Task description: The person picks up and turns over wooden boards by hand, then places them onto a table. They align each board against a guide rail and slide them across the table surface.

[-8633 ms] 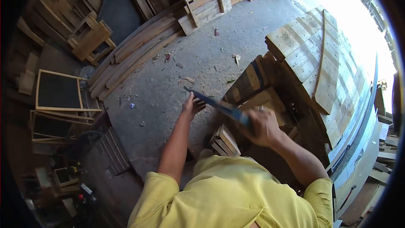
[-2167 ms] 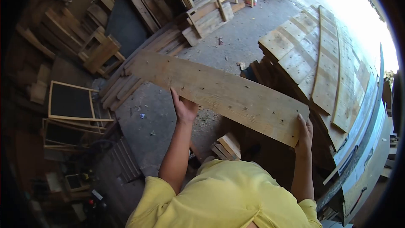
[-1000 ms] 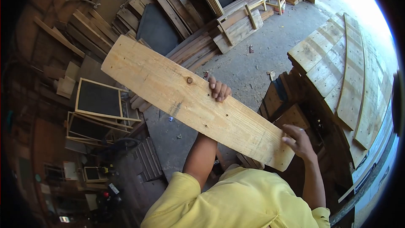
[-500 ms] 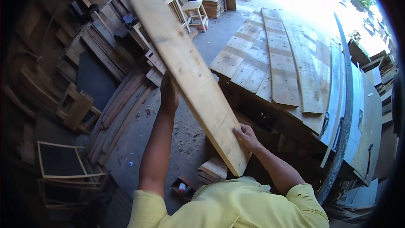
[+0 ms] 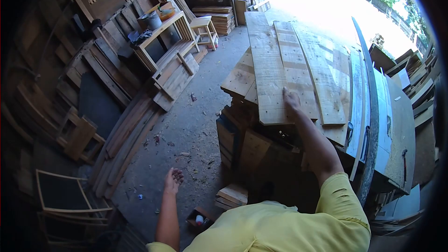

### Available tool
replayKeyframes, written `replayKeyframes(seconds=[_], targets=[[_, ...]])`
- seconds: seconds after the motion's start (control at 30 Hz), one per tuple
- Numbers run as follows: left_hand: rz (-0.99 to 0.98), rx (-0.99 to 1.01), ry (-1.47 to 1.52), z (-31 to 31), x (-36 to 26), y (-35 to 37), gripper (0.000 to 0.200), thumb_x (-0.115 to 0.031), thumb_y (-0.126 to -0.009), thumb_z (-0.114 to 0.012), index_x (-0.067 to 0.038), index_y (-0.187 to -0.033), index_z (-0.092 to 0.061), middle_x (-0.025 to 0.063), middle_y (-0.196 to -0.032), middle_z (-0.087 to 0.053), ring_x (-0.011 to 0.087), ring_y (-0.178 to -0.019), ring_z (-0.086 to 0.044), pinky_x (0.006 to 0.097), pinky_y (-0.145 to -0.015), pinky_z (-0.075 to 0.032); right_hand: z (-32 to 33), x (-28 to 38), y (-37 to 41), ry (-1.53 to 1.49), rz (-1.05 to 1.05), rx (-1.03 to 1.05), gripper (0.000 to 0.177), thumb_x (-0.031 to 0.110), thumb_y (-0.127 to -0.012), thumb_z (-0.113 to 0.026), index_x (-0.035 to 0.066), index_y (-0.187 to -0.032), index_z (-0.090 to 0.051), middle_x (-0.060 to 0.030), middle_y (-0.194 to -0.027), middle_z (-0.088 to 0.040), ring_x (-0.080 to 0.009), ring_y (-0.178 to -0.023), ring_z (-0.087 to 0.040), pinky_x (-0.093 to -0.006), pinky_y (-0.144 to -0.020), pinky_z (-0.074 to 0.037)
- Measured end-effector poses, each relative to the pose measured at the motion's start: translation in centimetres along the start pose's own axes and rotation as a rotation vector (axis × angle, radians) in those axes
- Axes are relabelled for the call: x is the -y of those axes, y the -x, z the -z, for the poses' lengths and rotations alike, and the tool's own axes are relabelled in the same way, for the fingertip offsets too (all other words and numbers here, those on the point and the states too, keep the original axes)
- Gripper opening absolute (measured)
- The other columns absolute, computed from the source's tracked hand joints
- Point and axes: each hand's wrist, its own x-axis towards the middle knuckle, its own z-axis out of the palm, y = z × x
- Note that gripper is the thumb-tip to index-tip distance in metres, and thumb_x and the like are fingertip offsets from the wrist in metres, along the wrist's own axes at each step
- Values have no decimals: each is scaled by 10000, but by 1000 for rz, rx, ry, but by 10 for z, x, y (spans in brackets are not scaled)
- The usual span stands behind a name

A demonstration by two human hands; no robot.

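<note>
A long wooden plank (image 5: 267, 70) lies on the worktable, at the left of several other boards and partly over its left edge. My right hand (image 5: 292, 101) is at the right edge of that plank, close to its near end, with the fingers closed on the edge. To the right of it lie a second board (image 5: 298, 72) and a third board (image 5: 322, 74), side by side. My left hand (image 5: 173, 180) is in the air low over the floor, fingers apart, holding nothing.
A long dark bar (image 5: 373, 112) runs along the table's right side. Short wood blocks (image 5: 233, 195) are stacked near my body. At the left are stacked planks (image 5: 123, 144), a wooden bench frame (image 5: 163, 42) with containers on it, and a stool (image 5: 203, 25). Shavings litter the floor (image 5: 196, 135).
The plank, held up in both hands before, has come down onto the table at the right. My left hand has let go and dropped toward me; my right hand has moved forward with the plank.
</note>
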Motion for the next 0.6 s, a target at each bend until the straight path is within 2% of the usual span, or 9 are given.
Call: replayKeyframes(seconds=[0.1,0.2,0.3,0.37,0.4,0.47,0.5,0.57,0.6], targets=[[18,-8,47,-1,-5,7,329,-406,-958,-513,-99,-1060,-574,79,-961,-674,218,-842,-641,372,-700,-508,-29,-21,-32,-98,-84,-55,613,511,-942,-497,-74,-1052,-642,-294,-1095,-637,-434,-1034,-616,-477,-888,-459],[-15,26,92,-16,-7,11,320,-402,-959,-517,-104,-1055,-582,79,-959,-675,219,-844,-641,370,-698,-508,-49,-40,-44,-290,-75,-68,626,515,-949,-494,-94,-997,-629,-229,-947,-648,-336,-859,-610,-453,-809,-469],[-57,99,100,-14,-6,18,309,-388,-965,-517,-99,-1050,-588,83,-958,-673,220,-841,-644,366,-704,-514,-28,12,12,-265,-123,-81,539,446,-925,-548,-77,-1018,-643,-284,-1112,-632,-433,-1058,-603,-466,-901,-471],[-11,123,66,-8,6,26,304,-374,-973,-510,-91,-1054,-588,88,-958,-673,219,-840,-647,363,-713,-519,-21,-11,-13,283,163,-48,494,403,-906,-583,-69,-1042,-634,-271,-1071,-640,-448,-997,-609,-489,-867,-480],[7,99,67,0,15,27,308,-367,-974,-509,-81,-1062,-585,90,-962,-670,217,-840,-646,363,-717,-522,-19,-8,4,299,150,-28,494,403,-906,-583,-69,-1042,-634,-271,-1071,-640,-448,-997,-609,-489,-867,-480],[47,54,68,19,36,33,322,-381,-966,-517,-85,-1074,-583,90,-983,-666,225,-867,-644,371,-739,-523,-2,-2,48,521,649,-547,441,359,-894,-605,-39,-1081,-627,-266,-972,-645,-416,-883,-633,-499,-815,-494],[51,35,65,27,46,36,337,-396,-958,-525,-88,-1086,-581,90,-1004,-662,233,-895,-642,379,-761,-523,5,6,66,351,809,-658,355,334,-902,-608,18,-1061,-641,-222,-957,-642,-359,-870,-636,-477,-797,-500],[111,-22,84,33,65,45,333,-386,-959,-526,-84,-1089,-577,90,-1004,-660,236,-894,-642,380,-758,-523,-3,4,111,-40,556,-227,276,307,-899,-623,52,-1000,-649,-174,-1068,-634,-319,-971,-619,-452,-838,-488],[148,-59,97,34,70,48,329,-376,-959,-526,-79,-1092,-572,91,-1003,-658,238,-893,-642,381,-755,-523,-17,-7,131,58,468,-17,259,304,-893,-630,63,-985,-649,-156,-1085,-627,-317,-992,-606,-445,-851,-479]])
